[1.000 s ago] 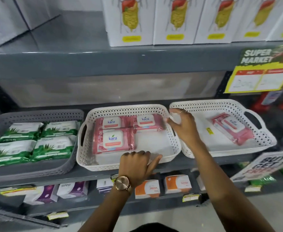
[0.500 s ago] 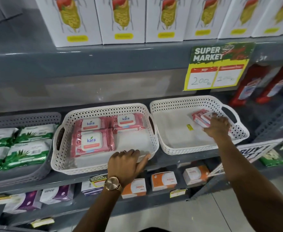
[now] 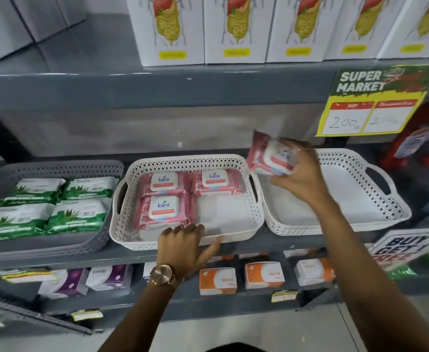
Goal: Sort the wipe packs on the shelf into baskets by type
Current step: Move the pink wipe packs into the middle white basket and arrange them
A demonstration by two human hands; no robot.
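Three baskets stand side by side on the middle shelf. The grey basket [image 3: 56,168] on the left holds several green wipe packs [image 3: 78,214]. The middle white basket [image 3: 183,160] holds three pink kara packs [image 3: 162,209], and its right front quarter is bare. My left hand [image 3: 185,247] grips that basket's front rim. My right hand [image 3: 302,174] holds a pink wipe pack [image 3: 264,153] in the air, tilted, over the gap between the middle basket and the right white basket [image 3: 360,214], which has nothing in it.
White boxes [image 3: 233,26] line the shelf above. A yellow supermarket price sign [image 3: 368,102] hangs from that shelf's edge at right. Red bottles [image 3: 416,138] stand behind the right basket. Small orange and purple boxes [image 3: 217,280] fill the shelf below.
My right hand took the pink pack out of the right basket, lifted it and carried it left toward the middle basket. My left hand stayed on the middle basket's rim.
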